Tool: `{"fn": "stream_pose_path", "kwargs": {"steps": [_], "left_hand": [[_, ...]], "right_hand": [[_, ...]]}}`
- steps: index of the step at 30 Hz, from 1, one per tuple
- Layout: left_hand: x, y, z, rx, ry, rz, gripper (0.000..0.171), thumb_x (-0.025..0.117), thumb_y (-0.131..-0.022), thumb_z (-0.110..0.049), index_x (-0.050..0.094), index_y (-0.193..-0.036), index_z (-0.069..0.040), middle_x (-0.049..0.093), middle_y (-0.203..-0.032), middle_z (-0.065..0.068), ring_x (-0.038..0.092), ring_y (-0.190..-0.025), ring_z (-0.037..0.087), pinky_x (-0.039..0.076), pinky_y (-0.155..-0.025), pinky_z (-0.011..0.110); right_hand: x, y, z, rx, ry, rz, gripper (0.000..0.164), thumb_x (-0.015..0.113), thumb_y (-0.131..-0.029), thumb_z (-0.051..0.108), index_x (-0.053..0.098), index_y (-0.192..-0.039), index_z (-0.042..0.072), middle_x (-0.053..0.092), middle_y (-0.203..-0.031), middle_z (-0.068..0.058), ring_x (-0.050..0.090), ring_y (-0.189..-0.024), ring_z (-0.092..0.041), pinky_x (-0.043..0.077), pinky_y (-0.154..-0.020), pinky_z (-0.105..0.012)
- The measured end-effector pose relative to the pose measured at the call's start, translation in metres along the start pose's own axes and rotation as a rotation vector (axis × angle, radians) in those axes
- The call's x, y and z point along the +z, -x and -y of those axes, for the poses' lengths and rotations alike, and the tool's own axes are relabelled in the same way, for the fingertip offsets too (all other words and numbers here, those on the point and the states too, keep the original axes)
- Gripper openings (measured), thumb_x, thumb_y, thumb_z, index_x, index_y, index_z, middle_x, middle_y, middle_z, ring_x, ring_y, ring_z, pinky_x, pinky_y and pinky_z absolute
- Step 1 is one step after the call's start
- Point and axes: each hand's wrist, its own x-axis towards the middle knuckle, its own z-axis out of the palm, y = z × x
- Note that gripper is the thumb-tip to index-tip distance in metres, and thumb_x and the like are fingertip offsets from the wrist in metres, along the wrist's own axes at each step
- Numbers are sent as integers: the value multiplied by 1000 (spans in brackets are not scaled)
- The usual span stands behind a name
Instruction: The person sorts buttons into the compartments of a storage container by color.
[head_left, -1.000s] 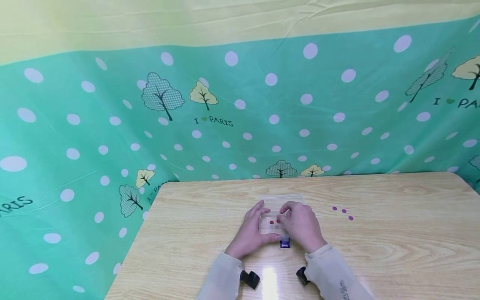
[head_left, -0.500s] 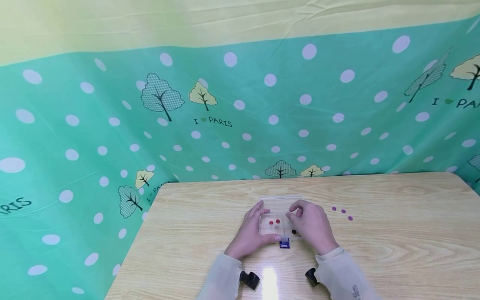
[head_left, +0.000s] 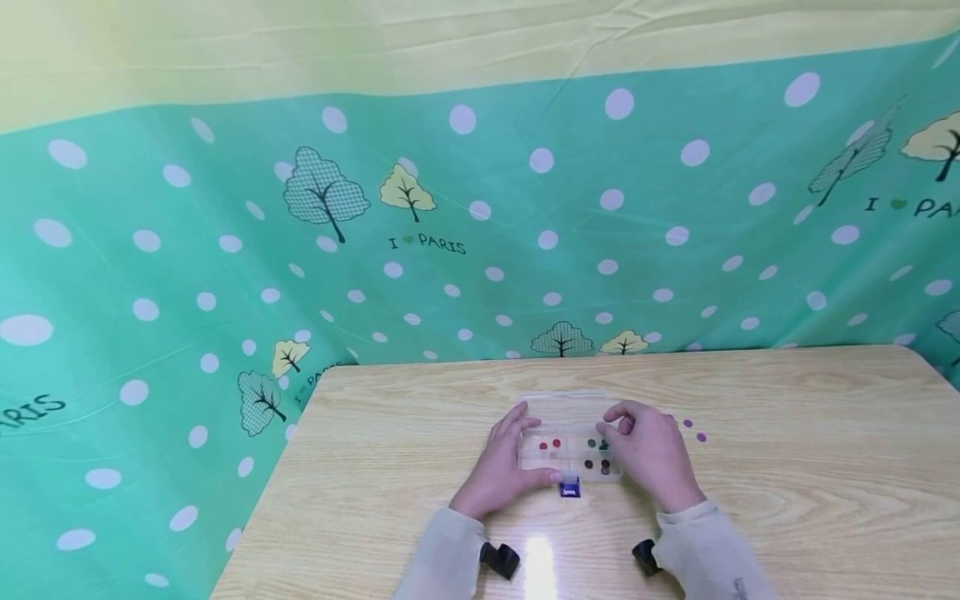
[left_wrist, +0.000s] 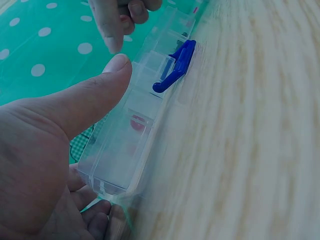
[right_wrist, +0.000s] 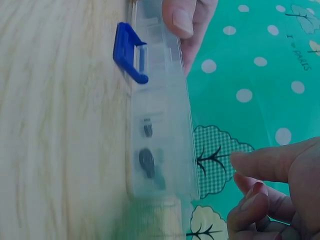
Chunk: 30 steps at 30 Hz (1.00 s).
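A clear plastic divided box [head_left: 545,462] stands on the table with its lid raised at the back. My left hand [head_left: 504,462] grips its left end, thumb along the front and fingers behind. Two red discs [head_left: 557,443] lie in the left part. Green discs [head_left: 592,443] and dark discs [head_left: 588,464] lie in the right part. A blue latch [left_wrist: 175,67] hangs at the front. My right hand [head_left: 652,450] is over the box's right end, thumb and forefinger apart, other fingers loosely curled. In the right wrist view a small red patch shows among those fingers [right_wrist: 255,207].
Purple discs [head_left: 701,437] lie on the wooden table [head_left: 810,483] just right of the right hand, one partly covered by it. A green patterned curtain [head_left: 450,183] hangs behind the table's back edge. Black straps [head_left: 500,560] are on both wrists.
My right hand has let go of a red disc in the left part of the box and moved right, uncovering the green and dark discs. The left hand stays in place.
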Motion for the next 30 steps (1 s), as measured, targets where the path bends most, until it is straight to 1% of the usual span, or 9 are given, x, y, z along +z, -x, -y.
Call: {"fn": "stream_pose_path", "kwargs": {"steps": [6,8,9,10,12,16,19,23,30], "left_hand": [[0,0,1,-1,-7,0,89,88,-70,-46,50,-145,-14,17,-167,-1,17,-151,31,25,-117,60],[0,0,1,-3,-12,2,89,88,-70,-46,50,-145,-14,17,-167,-2,17,-152,30,25,-118,59],[1,0,1,3,-13,1,89,88,-70,-46,50,-145,-14,17,-167,-1,18,-151,31,26,-117,60],[1,0,1,4,-14,1,89,88,-71,-46,50,-145,-14,17,-167,-1,18,-151,31,26,-117,60],[1,0,1,12,-13,-3,89,88,-71,-46,50,-144,-13,18,-167,0,18,-151,32,27,-117,61],[0,0,0,5,-13,3,89,88,-71,-46,50,-145,-13,17,-167,-1,18,-151,31,27,-117,60],[0,0,-1,-6,-13,9,90,88,-71,-47,49,-146,-14,17,-168,-1,17,-152,30,26,-118,59],[-1,0,-3,-3,-11,6,90,88,-71,-46,50,-145,-13,17,-167,0,17,-152,31,25,-118,59],[-1,0,-3,8,-9,5,89,88,-72,-45,50,-145,-11,18,-167,2,18,-151,33,26,-117,60]], "right_hand": [[-7,-2,-10,-23,8,-45,20,71,-91,18,73,-106,5,56,-77,-5,48,-62,-20,38,-58,-33],[-10,-2,-13,-33,12,-58,20,71,-91,19,73,-105,5,57,-77,-5,47,-62,-20,38,-64,-39],[-11,-2,-14,-37,14,-64,19,71,-91,19,73,-104,5,57,-77,-4,47,-61,-20,38,-64,-39],[-13,-2,-16,-42,12,-67,19,71,-91,19,73,-104,4,57,-76,-5,47,-61,-19,40,-62,-40],[-15,-2,-18,-53,14,-77,18,71,-91,19,74,-103,4,57,-76,-5,47,-60,-19,40,-62,-38],[-21,-2,-24,-60,13,-90,18,70,-92,18,73,-102,4,56,-76,-5,46,-59,-19,39,-54,-30],[-25,-1,-29,-64,11,-100,18,70,-91,17,74,-103,3,57,-77,-5,46,-60,-18,39,-54,-28],[-29,0,-36,-69,13,-111,19,71,-91,17,73,-103,2,57,-77,-5,46,-60,-18,39,-53,-28],[-34,0,-47,-27,12,-110,23,70,-92,19,72,-106,1,57,-80,-5,47,-63,-19,38,-54,-28]]}}
